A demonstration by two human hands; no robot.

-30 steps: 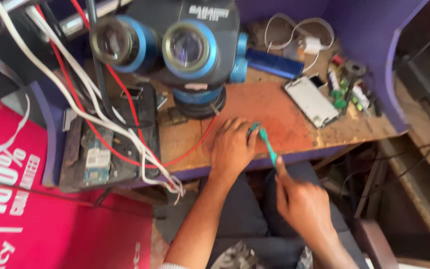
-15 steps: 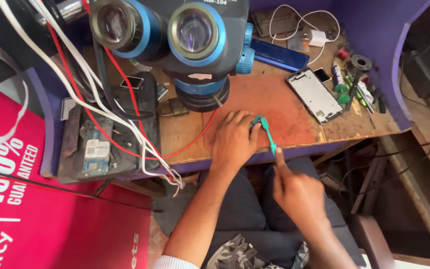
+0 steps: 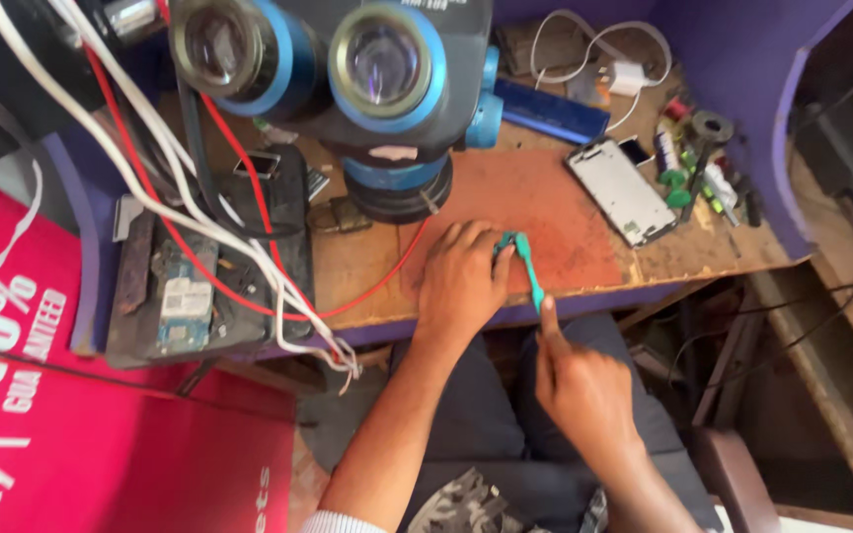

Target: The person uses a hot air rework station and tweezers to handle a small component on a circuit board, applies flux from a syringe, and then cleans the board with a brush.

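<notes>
My left hand [image 3: 463, 278] rests palm down on the reddish work mat [image 3: 555, 212], fingers curled over something small that stays hidden beneath them. My right hand [image 3: 581, 380] grips a slim teal tool [image 3: 528, 266], with the index finger stretched along its handle. The tool's head sits against the fingertips of my left hand, near the front edge of the wooden bench [image 3: 367, 266]. A large stereo microscope [image 3: 348, 79] with blue-ringed eyepieces hangs just above and to the left of both hands.
A white phone frame [image 3: 622, 190] lies on the mat's right end. Beyond it are several small tools and bottles [image 3: 703, 168] and a white charger with cable [image 3: 629, 74]. Red and white wires [image 3: 219, 217] drape over a black tray holding a circuit board [image 3: 185, 306]. A red sign [image 3: 51, 434] stands at left.
The camera has drifted slightly, so the bench sits a little differently in view. Both hands stay at the same spot on the mat, the teal tool still between them.
</notes>
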